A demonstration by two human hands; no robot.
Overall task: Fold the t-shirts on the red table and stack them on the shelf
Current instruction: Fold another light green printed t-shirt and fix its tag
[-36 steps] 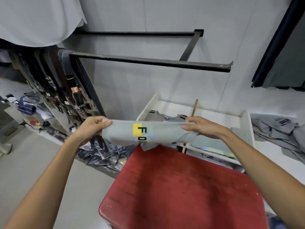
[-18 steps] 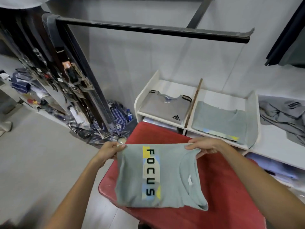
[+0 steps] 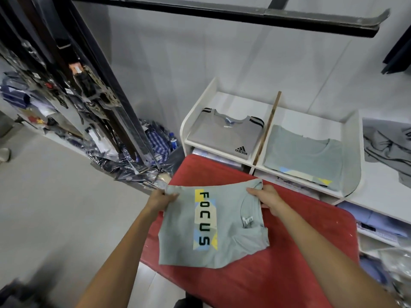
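Red table (image 3: 278, 252) stood before a white shelf (image 3: 347, 192) holding folded shirts. Left hand (image 3: 159, 200) and right hand (image 3: 265, 198) each pinched a top corner of the grey-green FOCUS t-shirt (image 3: 209, 227). It hung below both grips, over the table's left edge.

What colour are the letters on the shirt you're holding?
Black letters on the shirt, seen in the head view.

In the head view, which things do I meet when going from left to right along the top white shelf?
grey adidas shirt → wooden divider → folded green shirt → crumpled grey shirts
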